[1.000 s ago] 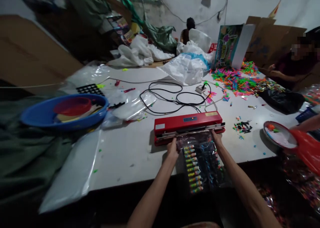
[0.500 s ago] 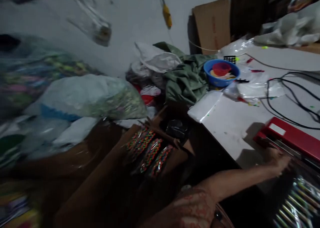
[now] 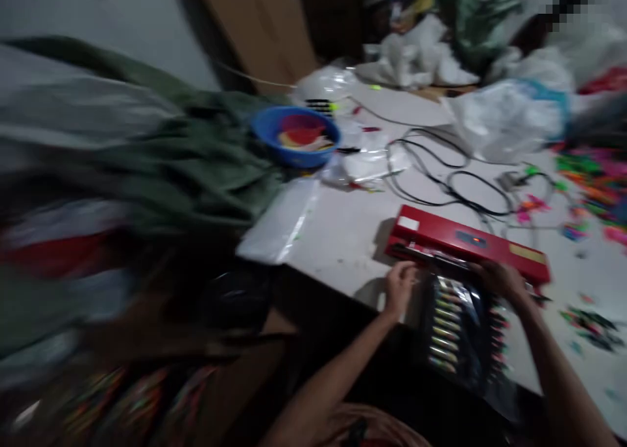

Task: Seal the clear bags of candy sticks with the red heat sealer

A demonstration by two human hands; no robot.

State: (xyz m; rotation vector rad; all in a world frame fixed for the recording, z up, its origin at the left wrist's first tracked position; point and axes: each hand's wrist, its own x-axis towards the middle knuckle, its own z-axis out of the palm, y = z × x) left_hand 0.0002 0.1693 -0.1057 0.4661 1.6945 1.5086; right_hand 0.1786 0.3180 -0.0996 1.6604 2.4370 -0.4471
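Note:
A red bar-shaped heat sealer (image 3: 470, 238) with a small lit orange light sits on the white table. Against its front edge lies the top of a clear plastic bag (image 3: 445, 323), which holds a row of yellowish striped pieces and a row of pink and green ones. The bag hangs down over the table's edge. My left hand (image 3: 400, 287) is closed at the bag's upper left corner, beside the sealer's left end. At the upper right corner my right hand (image 3: 499, 280) is closed on the bag, close against the sealer; its fingertips are dark and partly hidden.
Behind the sealer a black cable (image 3: 455, 179) lies in loops. A blue basin (image 3: 296, 136) with red and yellow pieces stands at the back left, near a stack of clear bags (image 3: 279, 221). Brightly coloured small pieces (image 3: 597, 185) are heaped at right. Green cloth (image 3: 196, 166) is piled at left.
My view has swung right, so the whole sealer, the bag and my right hand now show. My left hand remains at the sealer's left end. The box with patterned packets has shifted to the lower left.

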